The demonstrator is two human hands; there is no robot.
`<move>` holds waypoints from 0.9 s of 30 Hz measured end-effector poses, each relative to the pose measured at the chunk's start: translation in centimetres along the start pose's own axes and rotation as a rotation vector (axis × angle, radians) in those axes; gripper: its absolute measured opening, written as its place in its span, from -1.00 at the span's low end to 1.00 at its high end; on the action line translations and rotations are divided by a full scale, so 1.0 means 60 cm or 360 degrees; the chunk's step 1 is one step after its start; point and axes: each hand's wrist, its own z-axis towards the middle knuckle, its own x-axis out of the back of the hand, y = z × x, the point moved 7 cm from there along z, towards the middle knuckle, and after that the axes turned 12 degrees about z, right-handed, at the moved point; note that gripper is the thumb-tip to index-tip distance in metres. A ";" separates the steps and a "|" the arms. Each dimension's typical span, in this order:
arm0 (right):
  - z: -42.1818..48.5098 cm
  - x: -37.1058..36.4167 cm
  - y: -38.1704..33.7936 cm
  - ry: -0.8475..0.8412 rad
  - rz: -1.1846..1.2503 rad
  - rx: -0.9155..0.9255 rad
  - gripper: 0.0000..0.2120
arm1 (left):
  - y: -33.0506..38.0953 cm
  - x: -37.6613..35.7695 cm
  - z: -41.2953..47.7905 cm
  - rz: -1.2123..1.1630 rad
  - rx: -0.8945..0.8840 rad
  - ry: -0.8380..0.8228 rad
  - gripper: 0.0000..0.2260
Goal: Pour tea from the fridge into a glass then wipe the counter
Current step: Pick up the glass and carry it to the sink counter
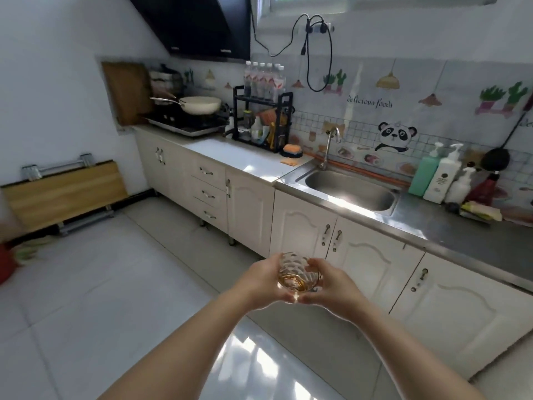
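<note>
A clear patterned glass [297,274] with a little amber tea at its bottom is held out over the floor, in front of the cabinet doors. My left hand [264,280] grips its left side and my right hand [331,284] grips its right side. The white counter [230,153] runs from the stove to the sink. An orange sponge [292,149] sits in a dark dish near the tap, with a small orange cloth [289,162] lying flat beside it. No fridge or tea container is in view.
A steel sink [350,192] with a tap [330,145] is set in the steel worktop. Soap bottles [441,176] stand at its right. A black rack [262,119] and a stove with a pan [199,105] are at the back left. A folded wooden table [63,192] leans on the left wall.
</note>
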 end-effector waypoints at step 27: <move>0.901 0.054 -0.021 0.0085 -0.0043 0.0020 -0.27 | -0.356 0.238 0.798 -0.0129 0.0065 -0.0052 -0.11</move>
